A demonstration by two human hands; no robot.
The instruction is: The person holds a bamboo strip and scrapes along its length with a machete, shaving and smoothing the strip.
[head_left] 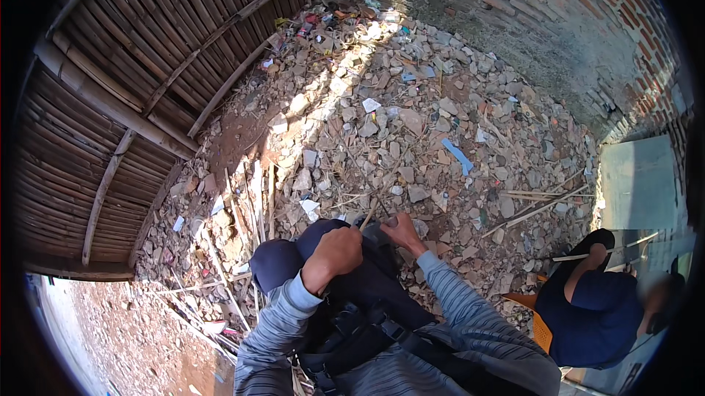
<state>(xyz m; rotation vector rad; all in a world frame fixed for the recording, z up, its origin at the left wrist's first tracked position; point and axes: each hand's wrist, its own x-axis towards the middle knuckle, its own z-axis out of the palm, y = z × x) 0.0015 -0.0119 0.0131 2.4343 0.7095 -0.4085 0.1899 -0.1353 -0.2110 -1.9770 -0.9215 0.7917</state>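
My left hand (338, 255) is closed in a fist above my lap, with the tip of a thin tan bamboo stick (369, 217) poking out past its fingers. Just to the right, my right hand (402, 234) is pinched shut close to the same stick. A thin dark strip (382, 207) rises beside its fingertips, but what those fingers grip is too small to make out. Both hands are over my dark-clothed knees (323, 231), and the lower end of the stick is hidden by the left fist.
Stone and brick rubble (411, 124) covers the ground ahead. Long bamboo strips (239, 212) lie by my left knee, others (540, 201) to the right. A bamboo wall (132, 87) stands left, a brick wall (543, 21) behind. On the right a person (598, 315) sits holding a stick.
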